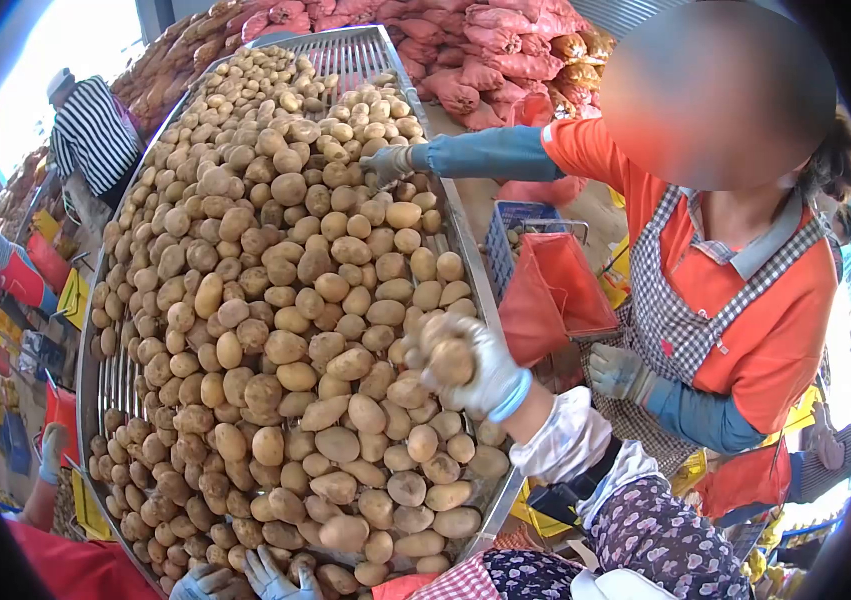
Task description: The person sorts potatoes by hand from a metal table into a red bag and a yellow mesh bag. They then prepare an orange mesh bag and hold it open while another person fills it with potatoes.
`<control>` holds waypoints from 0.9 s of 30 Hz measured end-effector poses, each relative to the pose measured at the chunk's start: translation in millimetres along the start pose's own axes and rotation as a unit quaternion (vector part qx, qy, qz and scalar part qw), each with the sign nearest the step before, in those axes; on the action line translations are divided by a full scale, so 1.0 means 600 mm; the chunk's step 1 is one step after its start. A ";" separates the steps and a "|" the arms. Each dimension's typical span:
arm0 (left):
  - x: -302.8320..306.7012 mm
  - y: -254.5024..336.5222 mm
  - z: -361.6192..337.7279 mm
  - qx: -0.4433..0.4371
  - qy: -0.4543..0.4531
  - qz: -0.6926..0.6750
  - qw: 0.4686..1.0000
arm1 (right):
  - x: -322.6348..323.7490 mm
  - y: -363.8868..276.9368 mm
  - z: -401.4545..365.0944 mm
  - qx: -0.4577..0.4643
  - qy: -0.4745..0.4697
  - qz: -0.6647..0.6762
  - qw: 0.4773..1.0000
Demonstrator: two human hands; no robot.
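Observation:
Potatoes (285, 347) are spread in a thick layer over a slatted metal sorting table (485, 280). Over its right side, my right hand (490, 375), in a white glove with a blue cuff, is closed around a potato (452, 362); motion smears the fingers a little. At the bottom edge, my left hand (280, 577), also gloved, lies with spread fingers on the potatoes, its wrist out of frame. Another gloved hand (203, 582) rests close beside it, near a red sleeve. Across the table, a person's gloved hand (388, 165) touches potatoes.
A person in an orange top (775, 330) stands at the right edge. Near them are a red bag (555, 290) and a blue crate (500, 240). Pink sacks (495, 50) are piled at the back. Another person in stripes (95, 135) is at the far left.

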State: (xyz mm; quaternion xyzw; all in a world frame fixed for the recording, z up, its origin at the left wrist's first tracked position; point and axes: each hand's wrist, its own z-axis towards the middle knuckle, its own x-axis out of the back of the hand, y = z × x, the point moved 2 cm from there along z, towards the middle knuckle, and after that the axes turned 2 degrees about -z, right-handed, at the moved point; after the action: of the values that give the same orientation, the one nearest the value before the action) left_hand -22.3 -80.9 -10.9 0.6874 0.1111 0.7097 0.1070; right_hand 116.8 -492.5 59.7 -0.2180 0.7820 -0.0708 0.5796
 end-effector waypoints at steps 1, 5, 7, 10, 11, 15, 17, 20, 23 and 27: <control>-0.003 -0.002 0.001 -0.004 0.010 0.003 1.000 | 0.014 -0.025 0.004 0.030 0.055 0.022 0.998; -0.013 -0.011 0.015 0.016 -0.009 0.014 1.000 | 0.070 -0.052 0.019 0.049 0.060 -0.028 0.997; -0.016 -0.015 0.018 0.018 -0.008 0.021 1.000 | 0.079 -0.014 0.027 -0.003 -0.043 -0.173 0.984; -0.007 0.008 0.019 0.027 -0.012 0.026 0.999 | 0.055 0.034 0.035 0.277 -0.302 -0.536 0.738; -0.008 0.010 0.021 0.026 -0.013 0.027 0.999 | 0.051 0.050 0.034 0.004 -0.213 -0.369 0.905; -0.007 0.010 0.023 0.018 0.003 0.018 1.000 | 0.027 0.049 0.037 -0.265 -0.141 -0.222 0.928; -0.006 0.012 0.024 0.014 0.009 0.008 1.000 | 0.033 0.012 0.064 -0.098 -0.164 -0.343 0.920; -0.007 0.012 0.022 0.026 0.003 -0.006 1.000 | 0.039 -0.136 0.112 -0.030 -0.009 -0.218 0.975; -0.010 0.004 0.013 0.016 -0.001 0.012 1.000 | 0.107 -0.343 0.173 0.252 0.066 0.053 0.964; -0.012 -0.006 0.017 0.002 0.003 -0.003 1.000 | 0.102 -0.311 0.160 0.247 0.167 0.049 0.953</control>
State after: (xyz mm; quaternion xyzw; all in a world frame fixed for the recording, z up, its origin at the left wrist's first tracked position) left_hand -12.0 -79.3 -18.4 0.6856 0.1145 0.7109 0.1072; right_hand 240.8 -671.9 43.5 -0.0142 0.8355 -0.2686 0.4791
